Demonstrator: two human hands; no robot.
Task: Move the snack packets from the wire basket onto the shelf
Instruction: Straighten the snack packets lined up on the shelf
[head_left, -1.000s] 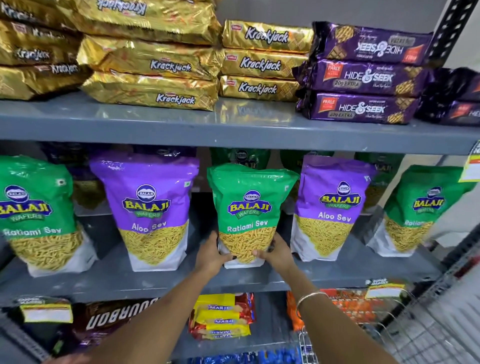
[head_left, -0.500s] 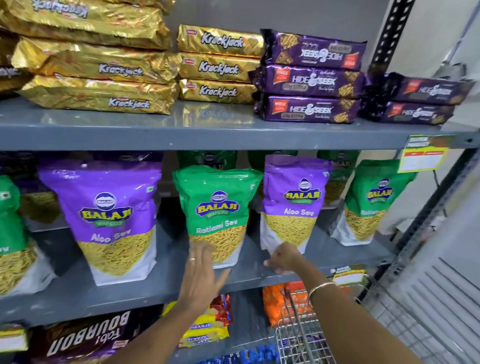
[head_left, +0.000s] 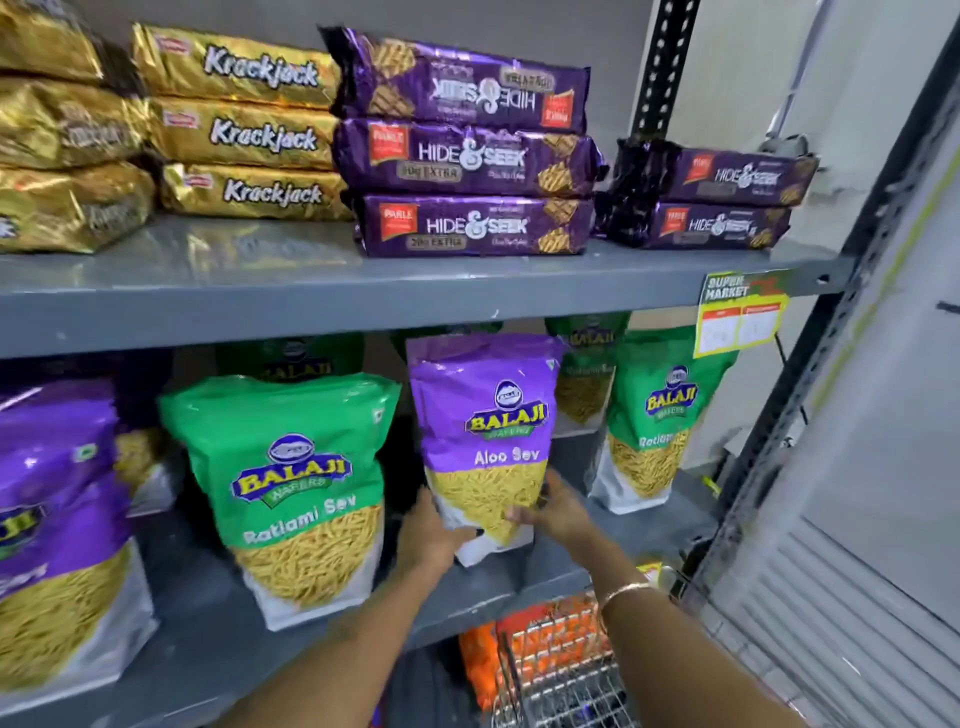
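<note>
A purple Aloo Sev packet stands upright on the middle grey shelf. My left hand grips its lower left corner and my right hand holds its lower right side. To its left stands a green Ratlami Sev packet, untouched. The wire basket shows at the bottom, below my right wrist; its contents are blurred.
Another purple packet stands at far left, a green one at right, more behind. Gold Krackjack packs and purple Hide & Seek packs fill the upper shelf. A black upright bounds the right side.
Both hands have left the green Ratlami Sev packet and moved right onto the purple Aloo Sev packet. The view has swung to the right.
</note>
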